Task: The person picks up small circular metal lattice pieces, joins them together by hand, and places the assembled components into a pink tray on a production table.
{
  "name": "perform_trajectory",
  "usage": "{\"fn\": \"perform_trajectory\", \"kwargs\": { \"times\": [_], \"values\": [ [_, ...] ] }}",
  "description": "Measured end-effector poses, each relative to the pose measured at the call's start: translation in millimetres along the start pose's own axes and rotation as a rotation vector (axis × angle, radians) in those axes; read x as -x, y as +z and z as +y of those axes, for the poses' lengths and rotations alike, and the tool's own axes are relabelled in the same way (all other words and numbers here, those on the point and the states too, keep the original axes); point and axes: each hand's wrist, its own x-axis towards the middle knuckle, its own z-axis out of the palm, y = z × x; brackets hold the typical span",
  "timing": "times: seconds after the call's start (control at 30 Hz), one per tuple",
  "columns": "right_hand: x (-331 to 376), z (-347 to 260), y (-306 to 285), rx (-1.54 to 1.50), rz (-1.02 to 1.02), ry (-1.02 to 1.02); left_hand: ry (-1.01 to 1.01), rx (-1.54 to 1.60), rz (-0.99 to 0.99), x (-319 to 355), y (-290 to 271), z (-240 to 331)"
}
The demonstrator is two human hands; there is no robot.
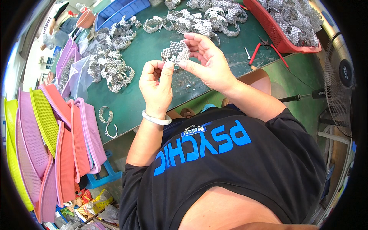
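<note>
Above the green table [145,101], a silver cuff bracelet with a honeycomb-like pattern [175,51] is held up between both hands. My left hand [157,85] pinches its near left edge between thumb and curled fingers. On the other side, my right hand [210,63] holds the bracelet's right side, with the thumb at its near edge and the fingers bent behind it. A light-coloured bangle sits on my left wrist. Similar silver bracelets lie in a pile [111,57] to the left and another heap [195,19] at the back.
A red basket [278,34] full of silver pieces stands at the back right, near red-handled pliers [266,48]. Two rings lie at the table's left edge, including a thin one [111,130]. Stacked coloured baskets [42,130] crowd the left; a fan [339,76] stands right.
</note>
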Motion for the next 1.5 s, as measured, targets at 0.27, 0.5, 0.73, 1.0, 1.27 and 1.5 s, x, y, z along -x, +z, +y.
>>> {"fn": "perform_trajectory", "kwargs": {
  "times": [0.27, 0.5, 0.73, 1.0, 1.27, 1.5],
  "values": [
    [1, 0, 0, 0.005, 0.002, 0.031, 0.027, 0.007, 0.031, -1, 2, 0],
    [1, -3, 2, -0.102, 0.007, 0.148, 0.056, -0.016, 0.041, -1, 2, 2],
    [1, -6, 2, -0.245, 0.011, 0.229, 0.07, -0.049, 0.027, -1, 1, 4],
    [0, -5, 3, -0.234, 0.035, 0.197, 0.093, -0.097, 0.08, 2, 3, 6],
    [-1, 4, 2, 0.07, 0.051, -0.034, 0.161, -0.083, 0.046, 11, 10, 4],
    [0, 3, -1, 0.242, 0.059, -0.131, 0.165, -0.117, 0.051, 11, 10, 1]
  ]
}}
